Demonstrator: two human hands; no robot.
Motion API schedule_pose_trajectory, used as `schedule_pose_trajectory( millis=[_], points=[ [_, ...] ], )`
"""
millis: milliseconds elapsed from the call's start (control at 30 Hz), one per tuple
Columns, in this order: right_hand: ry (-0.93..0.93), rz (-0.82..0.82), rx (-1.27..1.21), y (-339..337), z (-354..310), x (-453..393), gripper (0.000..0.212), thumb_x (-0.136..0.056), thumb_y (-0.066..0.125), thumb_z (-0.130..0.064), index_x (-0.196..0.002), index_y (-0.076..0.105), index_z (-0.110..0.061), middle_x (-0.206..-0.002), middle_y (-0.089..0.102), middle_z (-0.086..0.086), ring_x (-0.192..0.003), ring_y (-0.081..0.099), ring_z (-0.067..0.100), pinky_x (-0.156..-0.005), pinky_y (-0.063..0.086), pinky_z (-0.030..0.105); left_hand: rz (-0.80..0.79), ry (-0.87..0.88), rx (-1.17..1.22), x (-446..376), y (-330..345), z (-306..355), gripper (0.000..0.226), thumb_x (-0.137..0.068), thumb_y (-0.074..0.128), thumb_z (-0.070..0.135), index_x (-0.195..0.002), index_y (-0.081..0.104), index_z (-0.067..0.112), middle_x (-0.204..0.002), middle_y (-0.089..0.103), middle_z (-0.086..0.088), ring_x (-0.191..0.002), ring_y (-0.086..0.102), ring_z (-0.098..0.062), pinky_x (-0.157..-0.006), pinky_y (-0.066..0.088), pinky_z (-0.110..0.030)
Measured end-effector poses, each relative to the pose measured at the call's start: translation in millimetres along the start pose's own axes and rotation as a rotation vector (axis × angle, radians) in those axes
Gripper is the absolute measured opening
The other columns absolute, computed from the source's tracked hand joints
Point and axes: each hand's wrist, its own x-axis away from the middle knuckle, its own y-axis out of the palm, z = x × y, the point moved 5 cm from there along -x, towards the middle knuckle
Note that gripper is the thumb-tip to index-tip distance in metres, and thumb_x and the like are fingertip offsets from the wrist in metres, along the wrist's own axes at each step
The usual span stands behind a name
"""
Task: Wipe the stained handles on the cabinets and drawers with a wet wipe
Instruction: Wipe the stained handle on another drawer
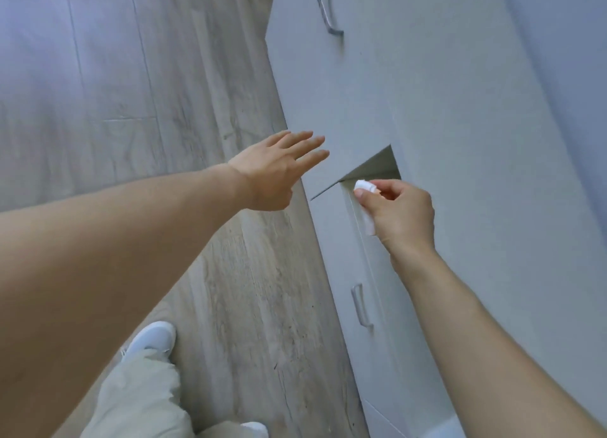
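Observation:
My right hand [399,212] pinches a crumpled white wet wipe [363,186] against the upper edge of a light grey drawer front [331,227], beside a dark triangular gap [374,166] where the cabinet stands ajar. My left hand [274,171] hovers with straight, spread fingers in front of the grey cabinet panel [328,109]; whether it touches the panel is unclear. A metal bar handle [361,306] sits on the drawer below my right hand. Another metal handle [328,12] sits on the panel at the top of the view.
Grey wood-look floor [131,92] fills the left half. My leg in pale trousers [141,395] and a white shoe [152,337] stand close to the cabinet base. A pale wall [565,43] runs along the right.

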Motion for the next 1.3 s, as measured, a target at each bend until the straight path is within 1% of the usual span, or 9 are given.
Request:
schedule_pose_trajectory(
  millis=[133, 233, 300, 567, 800, 933, 1000, 1133, 1300],
  points=[
    [0.071, -0.009, 0.0, -18.7, -42.1, -7.1, 0.009, -0.082, 0.072, -0.022, -0.089, 0.067, -0.023, -0.075, 0.062, -0.014, -0.068, 0.057, -0.001, -0.058, 0.04, 0.014, -0.007, -0.025, -0.014, -0.5, -61.2, -27.4, 0.076, -0.086, 0.04, 0.011, -0.151, 0.0, 0.017, -0.159, -0.004, -0.004, -0.146, -0.006, -0.019, -0.119, -0.002, -0.034],
    [0.035, -0.004, 0.038, -19.4, -68.1, -25.5, 0.008, -0.084, 0.069, -0.022, -0.091, 0.066, -0.022, -0.072, 0.059, -0.017, -0.065, 0.054, -0.005, -0.051, 0.038, 0.002, -0.002, -0.073, -0.005, -7.9, -80.4, -53.7, 0.075, -0.086, 0.038, 0.01, -0.151, 0.001, 0.017, -0.159, -0.004, -0.004, -0.146, -0.007, -0.019, -0.118, -0.003, -0.033],
    [0.002, 0.029, 0.03, -15.7, -79.4, -45.6, 0.006, -0.085, 0.068, -0.021, -0.09, 0.065, -0.022, -0.072, 0.057, -0.017, -0.065, 0.053, -0.005, -0.048, 0.035, -0.002, -0.024, -0.09, -0.022, -17.9, -79.5, -71.1, 0.075, -0.087, 0.039, 0.01, -0.151, 0.0, 0.017, -0.159, -0.006, -0.004, -0.146, -0.007, -0.019, -0.118, -0.004, -0.033],
    [-0.071, 0.038, 0.018, 27.6, -87.0, -149.6, 0.005, -0.088, 0.064, -0.019, -0.092, 0.062, -0.021, -0.079, 0.058, -0.01, -0.067, 0.052, 0.001, -0.056, 0.037, 0.0, -0.042, -0.175, 0.003, -114.3, -47.1, -127.6, 0.08, -0.085, 0.043, 0.008, -0.151, -0.001, 0.018, -0.159, -0.009, -0.003, -0.145, -0.008, -0.018, -0.116, -0.006, -0.032],
    [-0.077, 0.01, 0.028, 62.2, -106.8, -224.0, 0.012, -0.089, 0.064, -0.022, -0.1, 0.064, -0.018, -0.095, 0.064, 0.0, -0.078, 0.055, 0.011, -0.063, 0.038, 0.018, -0.094, -0.14, -0.02, -192.5, -50.1, -177.7, 0.084, -0.085, 0.042, 0.009, -0.15, -0.009, 0.022, -0.158, -0.016, 0.001, -0.145, -0.013, -0.016, -0.118, -0.007, -0.032],
    [-0.052, 0.026, 0.034, 89.8, -127.4, -251.0, 0.015, -0.089, 0.064, -0.02, -0.104, 0.064, -0.017, -0.098, 0.064, 0.0, -0.083, 0.057, 0.013, -0.068, 0.043, 0.019, -0.087, -0.063, -0.04, -233.6, -57.6, -218.0, 0.085, -0.085, 0.042, 0.008, -0.15, -0.011, 0.022, -0.158, -0.016, 0.0, -0.145, -0.011, -0.017, -0.117, -0.006, -0.033],
    [-0.033, 0.076, 0.036, 104.3, -136.9, -259.6, 0.016, -0.089, 0.064, -0.019, -0.105, 0.064, -0.017, -0.098, 0.062, -0.003, -0.085, 0.057, 0.013, -0.068, 0.042, 0.014, -0.104, -0.002, -0.066, -256.1, -58.1, -239.5, 0.086, -0.085, 0.043, 0.008, -0.149, -0.013, 0.022, -0.157, -0.018, 0.0, -0.145, -0.013, -0.017, -0.117, -0.007, -0.032],
    [-0.018, 0.279, 0.061, 126.9, -156.9, -270.1, 0.019, -0.088, 0.066, -0.015, -0.107, 0.065, -0.013, -0.094, 0.053, -0.008, -0.082, 0.053, 0.011, -0.067, 0.038, 0.004, -0.167, 0.161, -0.076, -291.9, -54.7, -278.4, 0.089, -0.085, 0.043, 0.007, -0.148, -0.016, 0.027, -0.157, -0.02, 0.002, -0.144, -0.015, -0.017, -0.116, -0.009, -0.031],
    [0.134, 0.515, 0.009, 144.6, -168.1, -275.0, 0.017, -0.087, 0.067, -0.011, -0.103, 0.066, -0.008, -0.096, 0.061, 0.003, -0.073, 0.048, 0.002, -0.065, 0.035, -0.002, -0.213, 0.426, -0.03, -305.3, -48.8, -299.7, 0.096, -0.082, 0.039, 0.001, -0.139, -0.029, 0.035, -0.156, -0.021, 0.004, -0.145, -0.013, -0.018, -0.117, -0.006, -0.033]
  ],
)
